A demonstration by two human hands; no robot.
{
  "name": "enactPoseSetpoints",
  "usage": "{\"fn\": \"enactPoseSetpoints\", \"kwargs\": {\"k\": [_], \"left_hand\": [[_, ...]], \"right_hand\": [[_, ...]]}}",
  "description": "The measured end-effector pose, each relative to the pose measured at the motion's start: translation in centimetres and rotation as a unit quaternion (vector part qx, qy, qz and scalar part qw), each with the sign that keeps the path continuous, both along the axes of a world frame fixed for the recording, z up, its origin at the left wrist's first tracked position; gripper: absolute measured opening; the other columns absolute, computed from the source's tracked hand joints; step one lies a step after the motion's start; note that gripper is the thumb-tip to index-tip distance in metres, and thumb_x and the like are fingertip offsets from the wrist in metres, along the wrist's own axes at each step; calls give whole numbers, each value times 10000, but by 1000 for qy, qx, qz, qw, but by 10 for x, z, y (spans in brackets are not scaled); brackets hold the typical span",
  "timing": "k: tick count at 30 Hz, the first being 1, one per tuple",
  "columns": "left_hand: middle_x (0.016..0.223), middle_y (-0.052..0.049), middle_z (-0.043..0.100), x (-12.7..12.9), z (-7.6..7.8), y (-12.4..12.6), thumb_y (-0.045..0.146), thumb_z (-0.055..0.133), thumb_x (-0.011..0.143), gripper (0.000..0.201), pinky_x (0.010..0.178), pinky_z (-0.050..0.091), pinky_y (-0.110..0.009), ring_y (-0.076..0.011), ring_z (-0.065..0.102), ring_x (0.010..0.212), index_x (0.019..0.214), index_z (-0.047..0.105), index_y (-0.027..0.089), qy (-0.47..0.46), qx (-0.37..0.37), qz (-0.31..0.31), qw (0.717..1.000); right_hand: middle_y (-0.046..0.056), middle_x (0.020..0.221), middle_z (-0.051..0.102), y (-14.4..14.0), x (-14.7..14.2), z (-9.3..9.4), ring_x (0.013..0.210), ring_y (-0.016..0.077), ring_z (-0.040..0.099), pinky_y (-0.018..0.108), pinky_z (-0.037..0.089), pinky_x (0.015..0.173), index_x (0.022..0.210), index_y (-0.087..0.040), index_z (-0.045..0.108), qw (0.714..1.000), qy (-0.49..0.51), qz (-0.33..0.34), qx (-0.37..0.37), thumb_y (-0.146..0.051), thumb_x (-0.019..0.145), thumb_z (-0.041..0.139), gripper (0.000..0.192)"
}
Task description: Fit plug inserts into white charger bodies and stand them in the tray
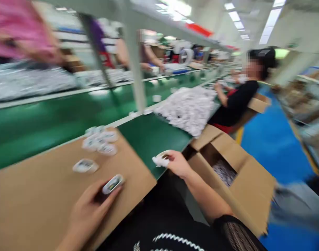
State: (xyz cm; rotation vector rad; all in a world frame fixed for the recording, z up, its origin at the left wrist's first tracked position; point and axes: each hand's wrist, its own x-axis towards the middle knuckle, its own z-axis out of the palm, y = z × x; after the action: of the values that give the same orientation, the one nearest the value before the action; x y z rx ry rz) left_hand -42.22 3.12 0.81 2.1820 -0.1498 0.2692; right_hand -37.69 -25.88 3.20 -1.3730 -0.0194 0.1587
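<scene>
My left hand [93, 207] grips a small white oval casing [113, 184] between thumb and fingers, its open side showing a green part inside. It is held low over the brown board [39, 195]. Farther right, my right hand [179, 164] pinches a white plastic piece [161, 159] above the edge of the green work surface; blur hides its exact shape. One more white casing [85, 165] lies on the board beyond my left hand. Behind it sits a cluster of similar casings [100, 140].
A large heap of white parts [188, 104] covers the green surface [151, 134] ahead. An open cardboard box [243, 174] with small pieces inside stands at right. A green conveyor [57, 120] and a post [135, 66] lie beyond. A co-worker [238, 94] sits farther along the line.
</scene>
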Motion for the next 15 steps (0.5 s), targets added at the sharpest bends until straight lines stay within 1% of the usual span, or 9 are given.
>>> {"fn": "enactPoseSetpoints", "kwargs": {"k": [1, 2, 3, 6, 9, 11, 13, 14, 15], "left_hand": [[1059, 23, 755, -8, -3, 1, 586, 750, 801, 356, 785, 643, -414, -270, 732, 932, 1088, 738, 377, 7, -27, 33, 999], [1084, -27, 746, -10, -5, 1, 559, 783, 788, 401, 814, 633, -401, -268, 724, 956, 1095, 748, 303, 13, -47, 34, 998], [1079, -60, 740, -8, -7, 2, 534, 773, 819, 385, 819, 621, -380, -254, 716, 951, 1082, 757, 254, 14, -66, 35, 997], [1049, -91, 725, 2, -9, 10, 449, 726, 904, 304, 802, 583, -324, -213, 685, 934, 1083, 767, 206, 11, -100, 21, 995], [1059, -91, 712, 2, -9, 13, 377, 746, 902, 284, 790, 558, -305, -200, 659, 942, 1121, 756, 197, 2, -123, 12, 992], [1063, -89, 701, 1, -9, 14, 343, 768, 883, 294, 780, 547, -299, -197, 647, 938, 1133, 750, 189, 0, -137, 7, 991], [1055, -82, 694, 0, -10, 16, 314, 768, 883, 269, 796, 539, -301, -196, 638, 946, 1124, 754, 192, 0, -142, -1, 990], [1045, -78, 693, 1, -10, 17, 302, 764, 888, 246, 805, 534, -302, -196, 635, 946, 1109, 757, 193, -1, -142, -4, 990], [1032, -74, 692, 1, -10, 18, 296, 762, 891, 227, 807, 530, -303, -194, 631, 940, 1094, 759, 193, -2, -141, -4, 990]], "right_hand": [[16, 797, 735, 9, 5, 2, 699, 138, 633, 288, 529, 700, 873, -198, 796, 1000, 10, 17, -2, -477, 590, 971, 435], [25, 827, 746, 19, 11, 3, 702, 134, 625, 280, 519, 683, 902, -202, 805, 999, 17, 32, -3, -486, 621, 957, 427], [36, 866, 757, 28, 19, 3, 711, 136, 620, 277, 512, 670, 914, -207, 810, 999, 27, 48, -5, -493, 639, 949, 420], [58, 954, 773, 55, 34, 0, 746, 156, 620, 295, 518, 671, 899, -219, 810, 995, 58, 85, -7, -513, 630, 950, 422], [69, 989, 775, 74, 37, -2, 779, 173, 632, 322, 534, 705, 928, -224, 809, 990, 59, 123, -36, -518, 640, 943, 433], [66, 976, 771, 83, 37, 0, 792, 179, 644, 336, 546, 733, 950, -231, 810, 987, 25, 140, -72, -511, 691, 912, 395], [58, 977, 760, 92, 37, 5, 827, 187, 664, 353, 560, 782, 978, -243, 811, 979, -47, 151, -128, -463, 763, 865, 312], [53, 984, 752, 97, 37, 9, 848, 189, 670, 356, 562, 805, 994, -251, 811, 969, -97, 155, -167, -420, 796, 842, 263], [48, 991, 744, 101, 37, 13, 863, 187, 672, 355, 561, 821, 1011, -258, 810, 952, -152, 159, -211, -373, 823, 817, 220]]}}
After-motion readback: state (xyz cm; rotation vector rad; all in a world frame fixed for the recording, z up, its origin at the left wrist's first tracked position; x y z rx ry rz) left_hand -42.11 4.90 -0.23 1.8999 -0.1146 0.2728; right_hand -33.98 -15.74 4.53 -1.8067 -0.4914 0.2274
